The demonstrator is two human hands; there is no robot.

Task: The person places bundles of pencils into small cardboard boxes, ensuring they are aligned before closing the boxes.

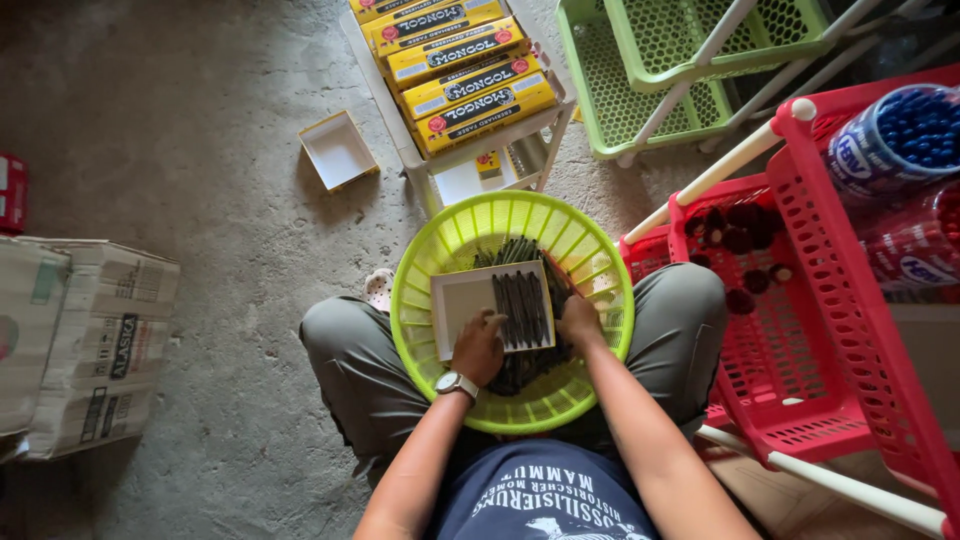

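Head view: your left hand (478,347) grips the small open box (492,305) of dark pencils (524,308) over the green basket (420,270); your right hand (580,322), fingers curled, touches the box's far edge.

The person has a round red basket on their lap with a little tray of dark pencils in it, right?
Not quite: the round basket on the lap is yellow-green, not red. The head view shows it. The red things are the racks to the person's right. The rest holds: a little tray of dark pencils sits in it, under both hands.
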